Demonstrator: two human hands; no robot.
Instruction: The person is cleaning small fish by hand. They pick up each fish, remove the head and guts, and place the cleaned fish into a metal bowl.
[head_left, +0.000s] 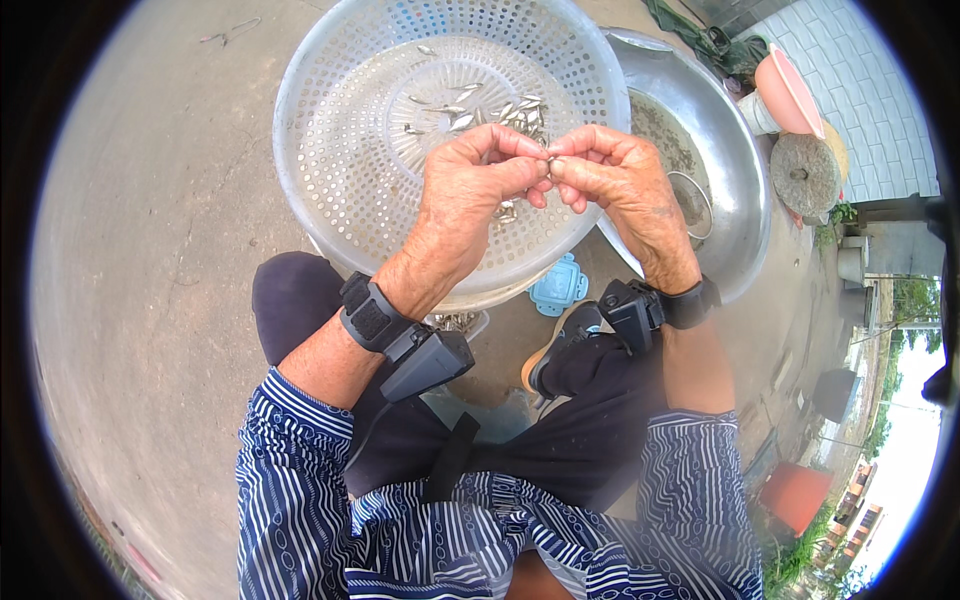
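My left hand (476, 176) and my right hand (619, 169) meet at the fingertips over a white perforated plastic basket (345, 187). Thumbs and forefingers pinch a small fish (551, 159) between them, mostly hidden by the fingers. Below, several small silvery fish (525, 112) lie in a loose heap on the basket floor, partly covered by my hands. A few more fish (461, 120) are scattered to the left of that heap.
Right of the basket stands a wide metal basin (739, 202) with murky contents and a thin ring (705, 202). Beneath the basket's near rim are a container of small fish (457, 322) and a blue plastic lid (559, 285). A pink basin (787, 94) and round stone (805, 176) stand farther right.
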